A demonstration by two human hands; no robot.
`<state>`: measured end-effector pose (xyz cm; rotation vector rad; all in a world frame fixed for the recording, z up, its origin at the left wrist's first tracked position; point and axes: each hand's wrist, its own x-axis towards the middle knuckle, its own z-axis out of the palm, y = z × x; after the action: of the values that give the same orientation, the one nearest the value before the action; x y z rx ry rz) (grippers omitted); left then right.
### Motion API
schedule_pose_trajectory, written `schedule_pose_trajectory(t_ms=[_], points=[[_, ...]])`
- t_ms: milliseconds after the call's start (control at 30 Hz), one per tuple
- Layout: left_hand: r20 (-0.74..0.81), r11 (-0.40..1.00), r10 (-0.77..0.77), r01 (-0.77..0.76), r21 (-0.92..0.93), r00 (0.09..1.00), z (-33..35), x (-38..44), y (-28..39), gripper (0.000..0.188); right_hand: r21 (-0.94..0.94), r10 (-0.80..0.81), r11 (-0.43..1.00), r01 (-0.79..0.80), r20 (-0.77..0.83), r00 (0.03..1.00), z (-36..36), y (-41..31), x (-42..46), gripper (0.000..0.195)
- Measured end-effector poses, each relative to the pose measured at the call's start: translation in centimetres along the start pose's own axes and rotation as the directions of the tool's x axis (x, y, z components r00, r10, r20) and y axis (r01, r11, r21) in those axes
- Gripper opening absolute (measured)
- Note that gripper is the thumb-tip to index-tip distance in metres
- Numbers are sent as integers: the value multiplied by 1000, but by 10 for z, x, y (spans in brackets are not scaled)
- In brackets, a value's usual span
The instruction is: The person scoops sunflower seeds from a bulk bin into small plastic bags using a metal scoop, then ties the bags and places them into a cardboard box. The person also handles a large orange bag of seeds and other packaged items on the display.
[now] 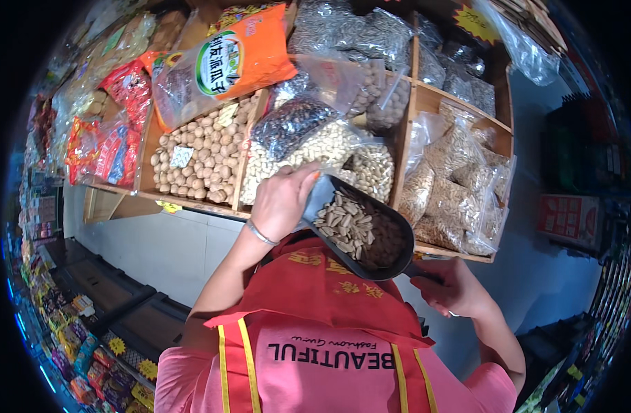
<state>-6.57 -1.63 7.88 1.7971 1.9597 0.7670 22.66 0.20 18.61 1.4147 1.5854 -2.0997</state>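
Observation:
A dark scoop [330, 252] holds a heap of sunflower seeds in their shells [346, 222], in front of the red apron. My right hand [452, 286] is closed round the scoop's handle, at its lower right end. At the scoop's far left end, my left hand [287, 199] grips the edge or a clear bag there; which of them is hard to tell. Just beyond lie pale shelled-looking nuts [323, 147] and a clear bag of dark seeds [292, 124] in a wooden compartment.
Wooden dividers [404, 139] split the display bin. Walnuts [207, 160] fill the compartment at left, beneath an orange and clear packet [222, 67]. Bagged grain-like goods [449, 191] lie at right, silvery bags of striped seeds [351, 31] at the back. A carton [568, 222] stands far right.

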Motion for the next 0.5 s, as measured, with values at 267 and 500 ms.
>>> schedule_pose_trajectory(t_ms=[267, 500], points=[[-26, 993, 46, -48, -104, 999, 11, 1, 0, 21, -192, 101, 977, -94, 26, 995, -3, -55, 0, 24], [-72, 986, 15, -26, -167, 997, 13, -1, -8, 20, -722, 75, 691, 37, 122, 990, 4, -136, 9, 16]])
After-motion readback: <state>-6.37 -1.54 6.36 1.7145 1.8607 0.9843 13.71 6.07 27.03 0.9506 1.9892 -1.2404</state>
